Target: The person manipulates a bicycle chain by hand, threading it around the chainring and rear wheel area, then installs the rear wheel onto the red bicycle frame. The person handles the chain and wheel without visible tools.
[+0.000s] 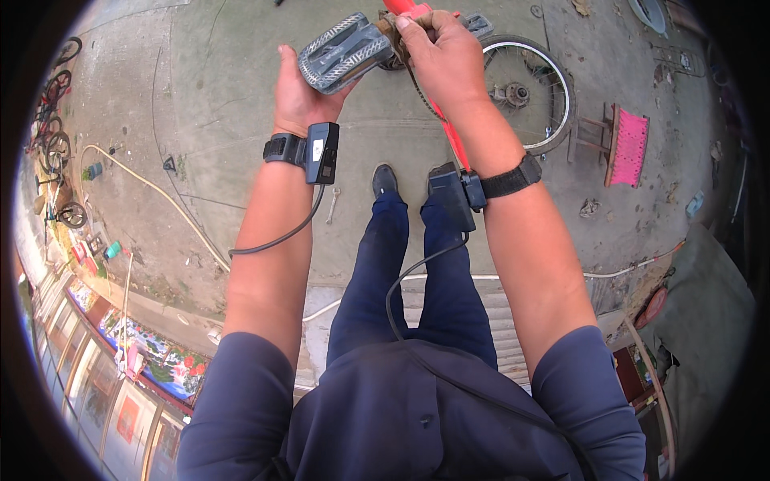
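A grey-black bicycle pedal [345,53] with a ridged tread is raised at the top middle. My left hand [303,103] cups it from below and behind, thumb standing clear and the other fingers mostly hidden. At the pedal's inner end, my right hand [441,60] closes thumb and fingers around a brownish crank end [388,29]. A dark chain [420,92] hangs just below that hand. Red bicycle frame parts [454,138] show behind my right hand and wrist. Another pedal [480,26] sticks out beyond my right knuckles.
A bicycle wheel [566,96] lies on the concrete to the right, near a pink-topped stool [627,146]. A wrench [333,206] is on the ground left of my feet. A pale hose [164,192] crosses the floor, and several bicycles [58,148] stand far left.
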Available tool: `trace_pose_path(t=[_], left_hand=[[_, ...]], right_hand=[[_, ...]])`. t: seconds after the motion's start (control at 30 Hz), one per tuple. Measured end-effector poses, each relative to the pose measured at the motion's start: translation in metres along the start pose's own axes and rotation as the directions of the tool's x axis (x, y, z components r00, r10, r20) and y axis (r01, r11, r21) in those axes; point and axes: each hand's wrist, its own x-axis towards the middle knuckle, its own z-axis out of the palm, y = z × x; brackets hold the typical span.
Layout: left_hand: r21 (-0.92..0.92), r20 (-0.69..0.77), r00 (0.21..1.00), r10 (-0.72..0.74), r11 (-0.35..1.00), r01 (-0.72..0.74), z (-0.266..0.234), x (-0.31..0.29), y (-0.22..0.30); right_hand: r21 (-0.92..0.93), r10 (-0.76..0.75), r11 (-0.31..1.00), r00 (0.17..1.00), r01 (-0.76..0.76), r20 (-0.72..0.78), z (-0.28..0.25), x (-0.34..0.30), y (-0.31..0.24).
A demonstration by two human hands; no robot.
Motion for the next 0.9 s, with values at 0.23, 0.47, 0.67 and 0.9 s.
trace_pose_path(t=[0.23,0.47,0.67,0.9], left_hand=[[0.07,-0.11,0.976,-0.19,0.978,0.198,-0.046,-0.018,-0.029],[0.255,-0.123,0.942,-0.313,0.907,0.335,-0.07,-0.048,-0.061],[0.379,-0.113,0.914,-0.389,0.834,0.402,-0.086,-0.073,-0.082],[0.466,-0.147,0.894,-0.422,0.768,0.439,-0.101,-0.106,-0.116]], right_hand=[[-0.14,0.051,0.989,0.993,-0.036,0.104,-0.009,-0.003,0.024],[-0.195,0.022,0.981,0.985,0.011,0.17,-0.023,-0.026,0.025],[-0.202,0.206,0.962,0.975,-0.185,0.084,-0.055,-0.074,0.061],[-0.403,0.416,0.849,0.902,-0.341,0.114,-0.087,-0.144,0.141]])
